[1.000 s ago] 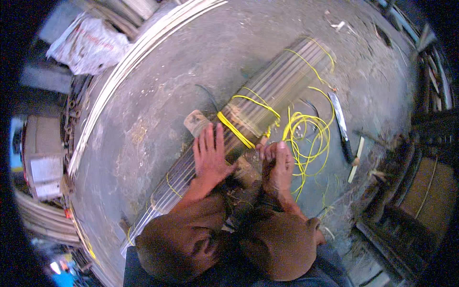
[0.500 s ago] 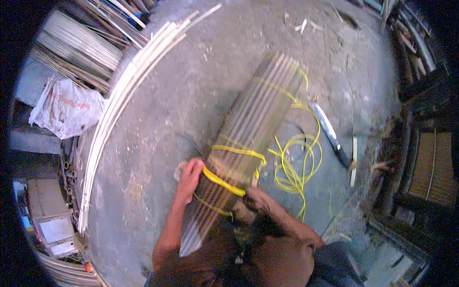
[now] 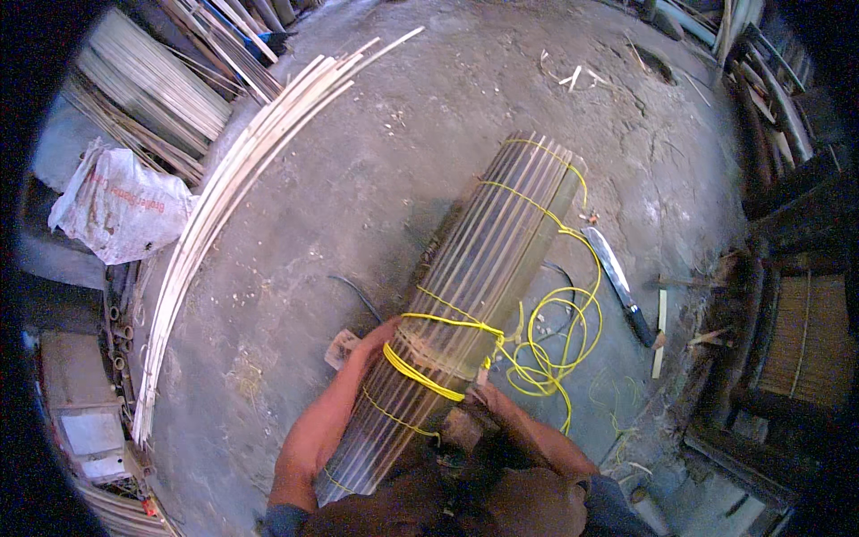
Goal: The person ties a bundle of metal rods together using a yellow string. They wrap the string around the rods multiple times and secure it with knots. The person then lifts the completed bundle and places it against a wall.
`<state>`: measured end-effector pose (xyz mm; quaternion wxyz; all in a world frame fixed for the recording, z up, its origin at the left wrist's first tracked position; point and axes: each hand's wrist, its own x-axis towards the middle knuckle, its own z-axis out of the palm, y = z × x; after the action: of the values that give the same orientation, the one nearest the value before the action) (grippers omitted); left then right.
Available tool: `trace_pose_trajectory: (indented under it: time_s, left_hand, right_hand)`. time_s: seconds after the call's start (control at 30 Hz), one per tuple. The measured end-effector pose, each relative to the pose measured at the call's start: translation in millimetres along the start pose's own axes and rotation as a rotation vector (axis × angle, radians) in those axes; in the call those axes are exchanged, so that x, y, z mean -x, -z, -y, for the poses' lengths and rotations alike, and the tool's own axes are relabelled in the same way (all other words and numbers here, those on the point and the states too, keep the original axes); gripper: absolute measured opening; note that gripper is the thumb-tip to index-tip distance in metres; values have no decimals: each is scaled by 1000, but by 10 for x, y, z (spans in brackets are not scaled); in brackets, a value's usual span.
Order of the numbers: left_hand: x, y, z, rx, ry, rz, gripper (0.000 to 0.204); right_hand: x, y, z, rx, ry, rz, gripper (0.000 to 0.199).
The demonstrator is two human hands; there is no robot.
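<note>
A long tube of thin bamboo slats (image 3: pixel 488 242) lies slantwise on the floor, its near end against my body. Yellow cord (image 3: pixel 420 374) wraps it in several turns below a rough band, and thinner yellow ties ring it elsewhere. My left hand (image 3: pixel 385 333) reaches around the tube's left side by this band; its fingers are hidden behind the slats. At the right side, my right hand (image 3: pixel 488 400) is closed beside the end of the wrapped turns. It is dark there, and what its fingers hold cannot be made out. Loose yellow cord (image 3: pixel 559 345) lies coiled to the right.
A big knife (image 3: pixel 617 285) with a dark handle rests right of the coil, near a pale strip (image 3: pixel 660 333). Long split strips (image 3: pixel 224 197) curve along the left. A white sack (image 3: pixel 121 210) and stacked slats (image 3: pixel 152 76) stand behind them. A small block (image 3: pixel 340 349) sits by my left wrist.
My left hand has slid from the top left edge of the tube around its far side, so its fingers no longer show. The tube appears lower in view; my right hand stays beside the wrapped cord.
</note>
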<state>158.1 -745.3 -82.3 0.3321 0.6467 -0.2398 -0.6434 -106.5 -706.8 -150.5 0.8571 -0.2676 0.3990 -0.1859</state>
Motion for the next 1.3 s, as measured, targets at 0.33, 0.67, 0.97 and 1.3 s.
trace_pose_trajectory:
  time_s: [0.33,0.67,0.97,1.3]
  left_hand:
    - [-110,545,-341,569,-188,-178,29]
    - [638,0,-1138,143,-418,-300,36]
    - [954,-83,-1040,-178,-420,-336,37]
    - [1112,-479,-1074,-600,-602,-369,35]
  right_hand:
    - [938,-230,1668,787,117,-127,28]
    - [-1534,-1203,3083,2531,1314,34,35]
    - [-1168,198,5769,2210,508,-1042,30]
    - [1841,2496,5857,1430,698,-1209,43]
